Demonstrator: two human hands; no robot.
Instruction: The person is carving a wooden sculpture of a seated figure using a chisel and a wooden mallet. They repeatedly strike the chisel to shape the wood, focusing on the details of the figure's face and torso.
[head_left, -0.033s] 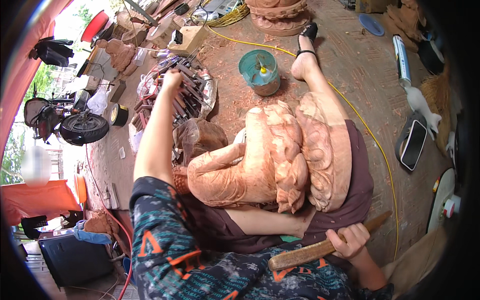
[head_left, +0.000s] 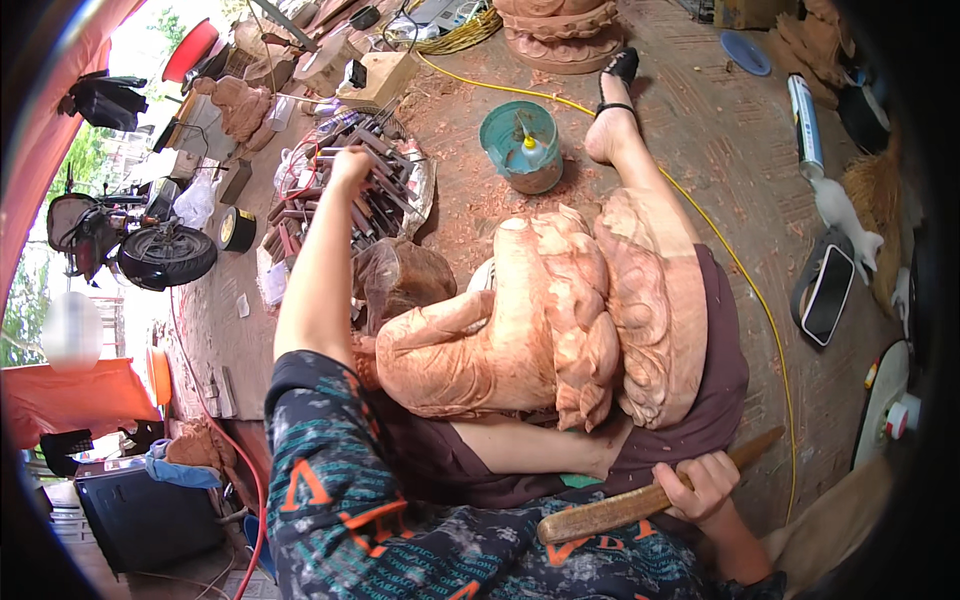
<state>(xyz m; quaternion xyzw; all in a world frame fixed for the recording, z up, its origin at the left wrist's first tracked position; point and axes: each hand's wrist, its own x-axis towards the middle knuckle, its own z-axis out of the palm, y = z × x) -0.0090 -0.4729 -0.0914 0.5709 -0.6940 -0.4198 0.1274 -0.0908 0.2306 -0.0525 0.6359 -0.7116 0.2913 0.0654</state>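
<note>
My left hand (head_left: 350, 168) reaches out over a heap of wood-carving chisels (head_left: 375, 200) on a round tray at the far left. Its fingers are curled among the handles; what they hold, if anything, is hidden. My right hand (head_left: 708, 484) is closed round a long, flat wooden club (head_left: 610, 515), which lies slantwise over my lap with its broad end to the left. Between my legs a carved wooden figure (head_left: 470, 355) rests on its side, its scrolled base (head_left: 655, 320) against my right leg. Neither hand touches the carving.
A teal bucket (head_left: 522, 165) with a small yellow-capped bottle stands beyond the carving. A dark wood block (head_left: 405, 275) sits beside the chisels. A yellow cord (head_left: 735, 258) runs past my right leg. A phone (head_left: 828, 300) and an angle grinder (head_left: 885, 405) lie at the right.
My left hand has shifted slightly nearer and to the right over the chisels. The club in my right hand stays nearly in place.
</note>
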